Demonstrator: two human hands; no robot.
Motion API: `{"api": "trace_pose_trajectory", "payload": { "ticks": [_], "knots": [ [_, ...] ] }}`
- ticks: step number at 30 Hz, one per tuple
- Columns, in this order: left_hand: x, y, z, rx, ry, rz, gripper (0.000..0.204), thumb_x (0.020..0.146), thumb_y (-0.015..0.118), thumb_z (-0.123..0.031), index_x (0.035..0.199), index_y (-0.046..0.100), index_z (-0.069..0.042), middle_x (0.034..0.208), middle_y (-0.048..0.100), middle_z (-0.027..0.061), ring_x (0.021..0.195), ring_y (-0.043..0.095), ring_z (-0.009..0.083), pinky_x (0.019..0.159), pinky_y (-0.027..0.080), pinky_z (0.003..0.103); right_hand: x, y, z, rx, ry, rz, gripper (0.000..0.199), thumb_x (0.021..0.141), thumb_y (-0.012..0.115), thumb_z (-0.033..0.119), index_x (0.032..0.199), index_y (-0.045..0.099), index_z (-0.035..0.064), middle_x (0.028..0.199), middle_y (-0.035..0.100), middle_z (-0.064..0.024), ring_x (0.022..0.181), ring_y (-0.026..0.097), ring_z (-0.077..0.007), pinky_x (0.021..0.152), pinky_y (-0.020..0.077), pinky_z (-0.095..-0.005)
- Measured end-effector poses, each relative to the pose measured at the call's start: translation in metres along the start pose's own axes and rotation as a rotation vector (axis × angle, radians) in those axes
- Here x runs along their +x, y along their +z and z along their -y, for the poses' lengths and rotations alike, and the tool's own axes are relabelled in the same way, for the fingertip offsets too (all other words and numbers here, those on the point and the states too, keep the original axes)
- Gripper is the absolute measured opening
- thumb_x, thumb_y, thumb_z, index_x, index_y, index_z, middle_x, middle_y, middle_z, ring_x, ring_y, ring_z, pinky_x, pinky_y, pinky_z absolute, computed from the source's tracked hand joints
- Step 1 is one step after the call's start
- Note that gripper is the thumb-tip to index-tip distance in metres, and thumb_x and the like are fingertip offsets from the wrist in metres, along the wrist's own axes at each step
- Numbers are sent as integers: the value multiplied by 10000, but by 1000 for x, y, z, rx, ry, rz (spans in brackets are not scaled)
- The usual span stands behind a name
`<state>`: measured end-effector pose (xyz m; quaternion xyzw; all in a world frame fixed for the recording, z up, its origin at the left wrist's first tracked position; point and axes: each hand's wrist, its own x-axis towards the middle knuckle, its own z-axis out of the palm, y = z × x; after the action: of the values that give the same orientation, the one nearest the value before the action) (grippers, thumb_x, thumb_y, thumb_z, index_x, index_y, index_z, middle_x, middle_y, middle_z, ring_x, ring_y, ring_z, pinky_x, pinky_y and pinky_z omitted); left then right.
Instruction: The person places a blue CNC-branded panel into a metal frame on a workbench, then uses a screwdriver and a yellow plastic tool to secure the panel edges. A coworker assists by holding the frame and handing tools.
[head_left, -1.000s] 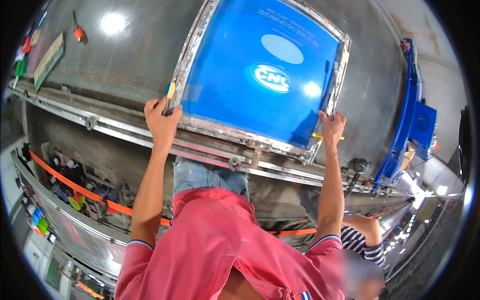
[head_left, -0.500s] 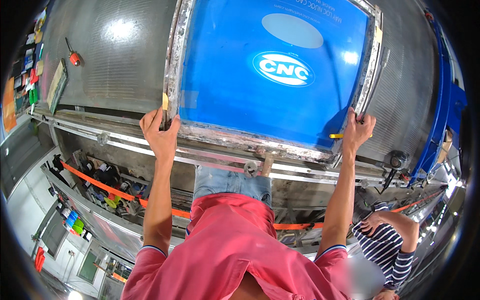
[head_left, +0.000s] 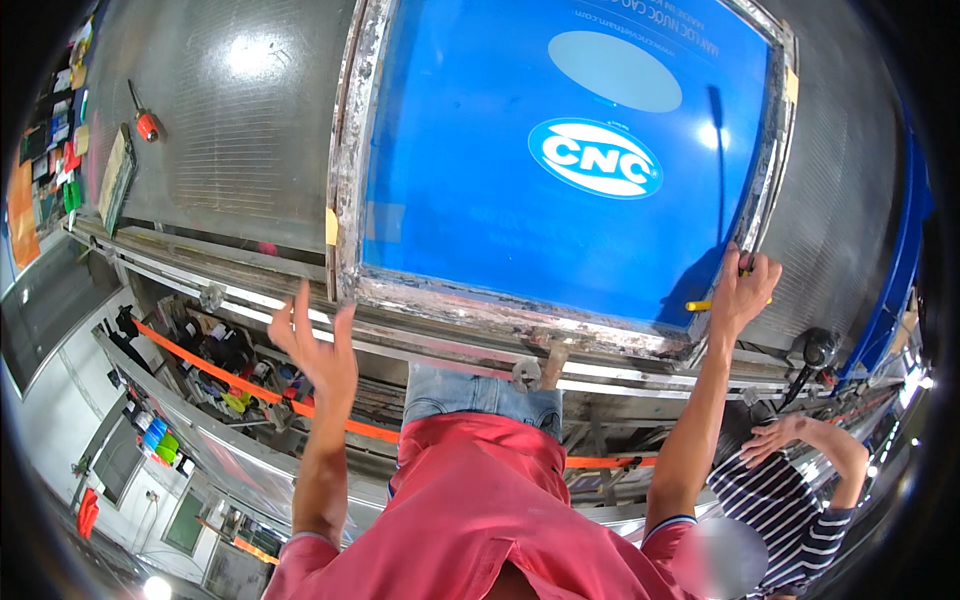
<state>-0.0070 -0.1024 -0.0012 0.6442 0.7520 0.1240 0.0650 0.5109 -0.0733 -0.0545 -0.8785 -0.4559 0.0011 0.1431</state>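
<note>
A worn frame (head_left: 520, 322) borders a glossy blue printed panel (head_left: 470, 200) with a white oval emblem. My left hand (head_left: 325, 350) is off the frame, its fingers spread and nothing in them, just below the frame's near left corner. My right hand (head_left: 742, 295) is closed at the frame's right side, near the near right corner. A thin yellow stick-like thing (head_left: 698, 306) shows on both sides of that hand; whether it is gripped is partly hidden by the palm. A tan piece of tape (head_left: 332, 226) sits on the frame's left side.
An orange-handled screwdriver (head_left: 146, 126) and a long greenish slab (head_left: 117, 180) lie on the grey table (head_left: 230, 130) at left. A dark round-headed tool (head_left: 820, 348) is at the right rail. A person in a striped shirt (head_left: 785, 510) is at lower right.
My left hand has let go of the frame's near left corner and drawn back toward me, fingers spreading. The right hand stays at the frame's right side. The view has shifted slightly.
</note>
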Motion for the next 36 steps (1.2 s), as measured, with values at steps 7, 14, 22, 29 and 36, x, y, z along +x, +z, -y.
{"api": "trace_pose_trajectory", "payload": {
  "ticks": [7, 14, 22, 29, 36],
  "knots": [
    [-236, 3, 73, -690, -1440, 934, 590, 982, 638, -522, 1137, 635, 47, 1110, 670, 196, 998, 604, 257, 826, 476, 410, 3, 3, 0, -1, -6, -5, 341, 904, 756, 225, 773, 506, 34, 931, 472, -100, 775, 518, -268, 688, 425, -438],
    [-135, -40, 66, -329, -497, 1525, 416, 985, 664, -382, 976, 772, 20, 869, 783, 97, 826, 708, 161, 776, 555, 314, -1, 4, 1, 34, -17, -66, 357, 905, 759, 194, 761, 496, -1, 882, 465, -98, 744, 486, -262, 685, 396, -428],
    [94, -20, -137, -239, 472, 686, 697, 795, 798, -505, 1365, 664, -128, 1536, 423, 231, 1425, 364, 455, 1083, 343, 652, 2, 2, 12, 19, -113, -59, 347, 893, 767, 168, 757, 485, 20, 892, 454, -90, 742, 485, -247, 666, 402, -422],
    [107, 56, -195, -77, 483, 758, 1127, 644, 709, -826, 1574, 440, -249, 1686, 10, 304, 1521, -17, 593, 976, 144, 920, 2, 1, 3, 58, -88, -62, 354, 895, 769, 163, 747, 484, 15, 868, 445, -85, 732, 480, -236, 662, 398, -407],
    [106, 58, -190, 1, 486, 788, 1133, 644, 707, -826, 1591, 409, -281, 1681, 2, 320, 1529, -30, 582, 979, 162, 917, 3, -1, 6, 36, -82, -58, 347, 889, 773, 163, 757, 487, 17, 865, 455, -83, 730, 473, -245, 665, 398, -410]
  ]
}}
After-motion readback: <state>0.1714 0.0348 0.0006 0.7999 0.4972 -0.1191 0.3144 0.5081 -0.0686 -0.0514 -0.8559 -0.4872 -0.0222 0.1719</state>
